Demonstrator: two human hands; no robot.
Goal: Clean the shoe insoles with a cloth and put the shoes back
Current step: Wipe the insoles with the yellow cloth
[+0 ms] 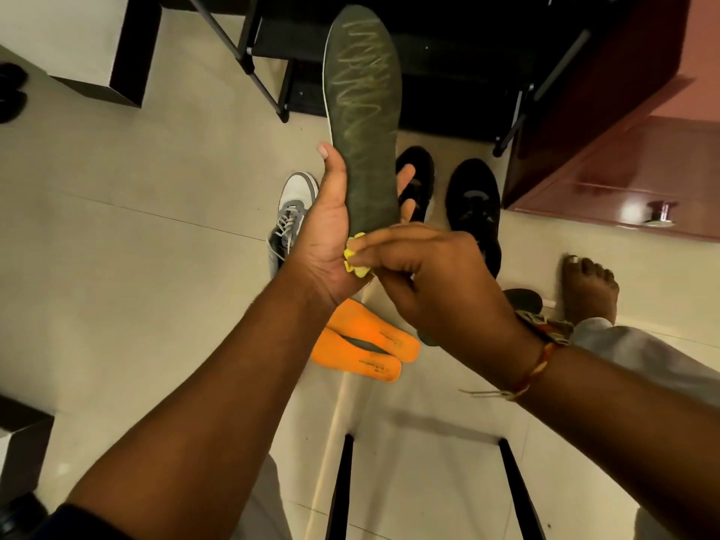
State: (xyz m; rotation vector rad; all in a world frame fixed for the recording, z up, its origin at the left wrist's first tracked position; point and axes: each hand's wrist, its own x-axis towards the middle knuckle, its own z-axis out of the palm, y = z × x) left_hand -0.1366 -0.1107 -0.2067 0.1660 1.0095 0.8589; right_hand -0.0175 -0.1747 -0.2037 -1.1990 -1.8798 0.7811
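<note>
The dark insole, gripped upright near its heel by the left hand, is wiped with a yellow cloth pinched in the right hand; long heel-to-toe strokes against firm backing are advised.

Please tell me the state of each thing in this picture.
Long dark green insole: held upright, toe end up.
Left hand: grips the insole's lower half.
Yellow cloth: bunched, against the insole's heel.
Right hand: pinches the cloth.
Two flat orange insoles: lying on the floor, side by side.
Grey-white laced sneaker: standing on the floor.
Two black shoes: standing on the floor.
</note>
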